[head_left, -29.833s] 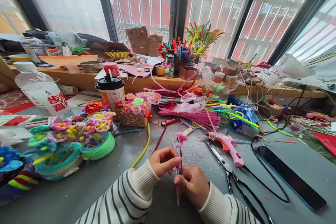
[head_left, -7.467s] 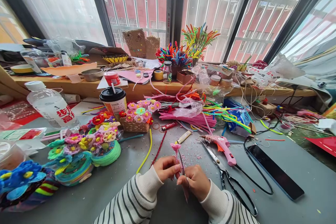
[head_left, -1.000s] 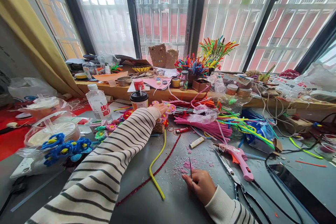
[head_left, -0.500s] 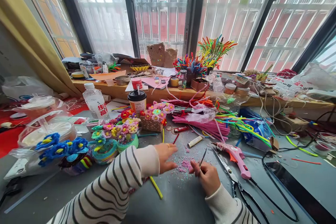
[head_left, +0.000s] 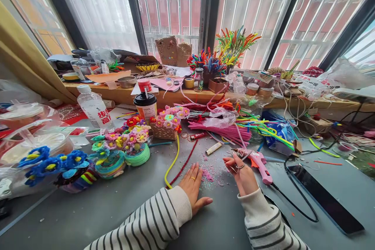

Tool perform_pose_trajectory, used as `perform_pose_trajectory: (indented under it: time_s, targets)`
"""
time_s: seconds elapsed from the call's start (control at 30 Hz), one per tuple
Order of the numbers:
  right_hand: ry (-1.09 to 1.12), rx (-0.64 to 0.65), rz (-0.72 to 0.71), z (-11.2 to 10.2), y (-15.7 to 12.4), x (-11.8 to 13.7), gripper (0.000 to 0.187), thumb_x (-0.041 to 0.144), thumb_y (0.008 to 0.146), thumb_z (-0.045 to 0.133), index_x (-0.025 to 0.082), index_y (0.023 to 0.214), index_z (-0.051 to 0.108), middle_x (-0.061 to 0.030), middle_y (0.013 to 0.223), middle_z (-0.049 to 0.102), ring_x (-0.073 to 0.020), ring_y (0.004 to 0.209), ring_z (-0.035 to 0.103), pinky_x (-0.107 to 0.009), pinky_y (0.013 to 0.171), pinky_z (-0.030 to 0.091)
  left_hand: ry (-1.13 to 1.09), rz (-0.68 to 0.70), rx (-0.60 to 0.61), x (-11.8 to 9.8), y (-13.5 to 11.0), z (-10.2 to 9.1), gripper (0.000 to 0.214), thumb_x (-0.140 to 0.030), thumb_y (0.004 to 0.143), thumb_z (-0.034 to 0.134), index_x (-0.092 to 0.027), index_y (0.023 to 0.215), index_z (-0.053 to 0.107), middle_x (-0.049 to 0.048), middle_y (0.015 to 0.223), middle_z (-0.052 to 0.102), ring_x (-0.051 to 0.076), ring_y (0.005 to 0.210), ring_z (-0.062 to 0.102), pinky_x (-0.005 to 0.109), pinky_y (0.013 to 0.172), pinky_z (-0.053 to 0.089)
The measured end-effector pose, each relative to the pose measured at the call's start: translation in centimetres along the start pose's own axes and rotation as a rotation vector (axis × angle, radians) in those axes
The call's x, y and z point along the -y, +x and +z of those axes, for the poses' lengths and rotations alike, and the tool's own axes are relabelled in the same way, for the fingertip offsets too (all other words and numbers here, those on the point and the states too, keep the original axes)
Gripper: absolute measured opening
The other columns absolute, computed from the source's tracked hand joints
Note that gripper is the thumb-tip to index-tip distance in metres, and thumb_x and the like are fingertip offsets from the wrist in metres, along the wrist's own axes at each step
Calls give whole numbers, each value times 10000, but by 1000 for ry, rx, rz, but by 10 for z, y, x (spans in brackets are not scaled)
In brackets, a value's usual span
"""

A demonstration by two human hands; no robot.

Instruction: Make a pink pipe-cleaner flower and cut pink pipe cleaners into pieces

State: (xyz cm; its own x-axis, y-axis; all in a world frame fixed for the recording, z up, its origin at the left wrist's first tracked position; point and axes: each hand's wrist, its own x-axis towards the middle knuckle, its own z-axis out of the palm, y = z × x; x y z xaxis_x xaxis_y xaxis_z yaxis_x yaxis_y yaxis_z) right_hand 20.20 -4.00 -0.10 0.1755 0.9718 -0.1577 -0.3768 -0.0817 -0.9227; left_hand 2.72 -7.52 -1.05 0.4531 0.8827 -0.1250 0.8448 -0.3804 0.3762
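Note:
My left hand lies palm down on the grey table, fingers stretched out and thumb apart, holding nothing. Just right of its fingertips is a small heap of pink fluff clippings with scattered glittery bits. A yellow pipe cleaner and a dark red pipe cleaner run up from beside this hand. My right hand is raised to the right of the heap, fingers curled around a slim, pointed metal tool; its exact kind is unclear. Behind that hand, large scissors are mostly hidden.
A pink glue gun and a black phone lie to the right. Pink pipe cleaners are bundled at the back. Potted fuzzy flowers, a lidded cup and a water bottle stand on the left.
My left hand has come down flat, nearer and to the right, uncovering the yellow and red pipe cleaners. My right hand has risen to the right with the metal tool, now covering the scissors. The view shifted.

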Motion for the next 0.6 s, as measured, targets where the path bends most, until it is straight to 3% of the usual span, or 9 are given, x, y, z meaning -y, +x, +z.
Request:
perform_pose_trajectory:
  time_s: [0.17, 0.27, 0.37, 0.43, 0.53, 0.6]
  targets:
    - [-9, -8, 17, 1, -2, 3, 305, 404, 582, 581, 151, 412, 561, -57, 647, 613, -200, 753, 547, -275, 628, 427, -105, 101, -48, 3, 21, -7, 644, -413, 729, 308, -11, 1212, 166, 199, 1290, 104, 228, 1182, 88, 384, 957, 159]
    - [-9, -8, 27, 1, -3, 4, 313, 408, 589, 571, 155, 406, 555, -40, 631, 611, -182, 736, 545, -258, 619, 421, -38, 92, -113, 13, 20, -22, 544, -214, 689, 395, -61, 1188, 244, 164, 1295, 137, 212, 1185, 91, 363, 962, 163]
    - [5, 9, 33, 2, -4, 4, 309, 400, 586, 575, 152, 404, 558, -32, 615, 602, -167, 726, 540, -244, 616, 416, 32, -59, -111, 30, 7, -42, 542, -44, 603, 402, -102, 1137, 338, 126, 1269, 256, 186, 1153, 230, 311, 954, 209]
    - [13, 24, 39, 2, -4, 3, 306, 392, 580, 583, 147, 398, 558, -31, 594, 590, -160, 710, 536, -240, 613, 415, 43, -196, -102, 42, -4, -54, 546, 3, 555, 399, -122, 1087, 394, 129, 1269, 253, 189, 1078, 364, 301, 896, 303]
    - [13, 34, 46, 3, -5, 3, 306, 385, 574, 590, 144, 389, 555, -27, 588, 578, -148, 681, 529, -237, 612, 415, 33, -288, -100, 55, -17, -69, 490, -12, 573, 396, -180, 1032, 432, 94, 1245, 301, 161, 893, 521, 277, 747, 425]
    - [10, 38, 48, 3, -6, 3, 306, 383, 574, 592, 144, 387, 552, -27, 587, 575, -142, 670, 522, -235, 614, 414, 21, -311, -100, 57, -23, -75, 466, -55, 576, 453, -144, 1033, 421, 129, 1223, 312, 126, 770, 565, 225, 697, 441]
